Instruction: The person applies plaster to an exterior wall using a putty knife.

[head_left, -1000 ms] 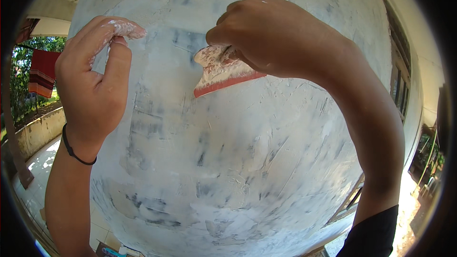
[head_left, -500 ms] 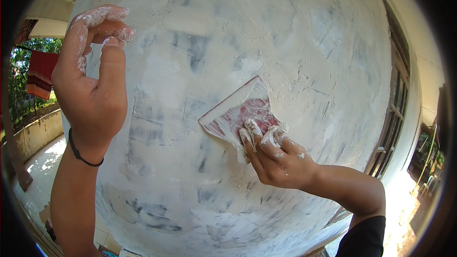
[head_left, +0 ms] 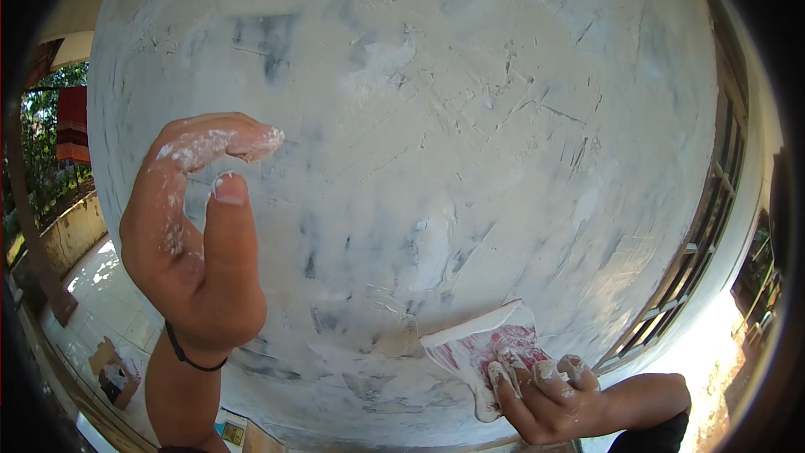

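In front of me stands a white-grey wall, smeared with patchy white putty, with darker bluish patches and rough scrape marks. At the lower right my right hand grips a red putty scraper. White putty coats its broad edge and much of its face, and hangs over one side. That edge lies against or very close to the wall. My left hand, with a black band at its wrist, is raised on the left. Its fingers are bent, apart from the thumb, and hold nothing; putty whitens them.
A window with a wooden frame and bars runs along the right side of the wall. To the left, a red striped cloth hangs above a low wall. Below are a tiled floor and a cardboard piece.
My right hand has moved down and a little right with the scraper, from mid-wall to low on it. My left hand has come lower and slightly right. The whole view has shifted.
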